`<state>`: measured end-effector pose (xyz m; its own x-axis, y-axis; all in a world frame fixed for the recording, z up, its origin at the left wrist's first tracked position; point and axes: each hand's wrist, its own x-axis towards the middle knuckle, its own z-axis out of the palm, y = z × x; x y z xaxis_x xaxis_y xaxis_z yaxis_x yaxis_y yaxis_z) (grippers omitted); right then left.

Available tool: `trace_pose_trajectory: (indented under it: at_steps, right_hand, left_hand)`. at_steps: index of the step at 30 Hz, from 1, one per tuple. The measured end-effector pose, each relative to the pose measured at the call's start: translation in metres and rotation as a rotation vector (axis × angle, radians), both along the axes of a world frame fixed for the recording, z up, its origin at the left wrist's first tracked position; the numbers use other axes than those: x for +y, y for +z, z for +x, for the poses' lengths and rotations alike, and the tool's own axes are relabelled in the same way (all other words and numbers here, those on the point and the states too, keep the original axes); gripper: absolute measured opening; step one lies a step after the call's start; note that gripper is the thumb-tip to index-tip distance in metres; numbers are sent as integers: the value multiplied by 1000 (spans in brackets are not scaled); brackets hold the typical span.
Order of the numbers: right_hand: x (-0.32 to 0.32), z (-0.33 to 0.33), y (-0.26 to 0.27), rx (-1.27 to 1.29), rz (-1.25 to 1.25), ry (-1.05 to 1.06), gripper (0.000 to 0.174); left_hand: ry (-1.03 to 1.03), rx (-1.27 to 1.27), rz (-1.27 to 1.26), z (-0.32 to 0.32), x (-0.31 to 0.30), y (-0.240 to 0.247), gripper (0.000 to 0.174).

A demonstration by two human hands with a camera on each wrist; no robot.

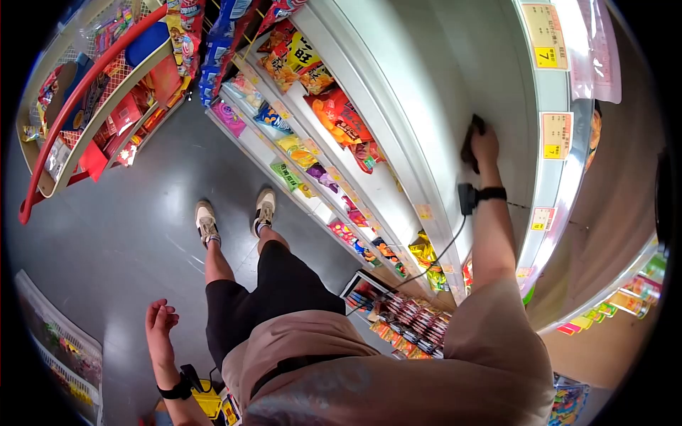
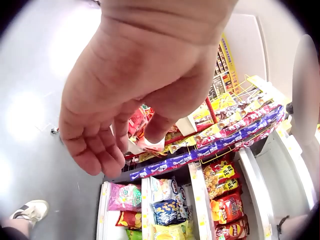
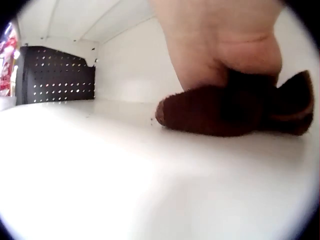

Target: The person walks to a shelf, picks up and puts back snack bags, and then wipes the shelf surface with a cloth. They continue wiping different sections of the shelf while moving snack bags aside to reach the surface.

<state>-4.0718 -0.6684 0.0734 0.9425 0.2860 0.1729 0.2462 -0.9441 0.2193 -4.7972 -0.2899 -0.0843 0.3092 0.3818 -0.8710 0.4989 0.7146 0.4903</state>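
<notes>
My right hand [image 1: 486,148] reaches into a white shelf [image 3: 105,165] and holds a folded dark brown cloth [image 3: 205,111] down against its surface. In the right wrist view the cloth lies under the hand, which hides part of it, and the fingers are out of sight behind the palm. A few tiny dark specks show on the shelf beside the cloth. My left hand [image 1: 162,328] hangs at my side over the floor, fingers loosely curled, holding nothing.
Lower shelves hold bagged snacks, among them a red bag [image 1: 339,117]. A rack with a red rail [image 1: 85,92] stands at upper left. Price tags [image 1: 555,136] line the shelf edge on the right. A thin cable [image 1: 444,252] runs from my right wrist.
</notes>
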Motion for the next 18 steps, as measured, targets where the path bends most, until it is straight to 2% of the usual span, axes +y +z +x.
trace_pose_trajectory:
  at_steps: [5,8,10,12,14,16,18]
  right_hand:
    - [109,21,-8,-88,98,255,35]
    - [111,5,1,-41,184,233,36]
    - [60,5,-3,-104,92,53,38]
    - [20,-9,-2,-104,123,-93,40]
    - [21,2,-7,-117,71,-88,43]
    - [50,0,-1,-85,63,-98,44]
    - [88,12,-4,-162,41,29,42]
  left_hand:
    - [-23,23,-32,-6,-5,-6,23]
    - [-49,33,-22,1,-6,-3,23]
    - [-27,23,-13,4,-3,0,23]
    - [7,21,-10,-1,-2,1,23]
    - [24,23,-16,-9,-1,-4,23]
    - [12,35,-35,-15,-1,-7,24]
    - [6,43,-38,-12,-1,-8,24]
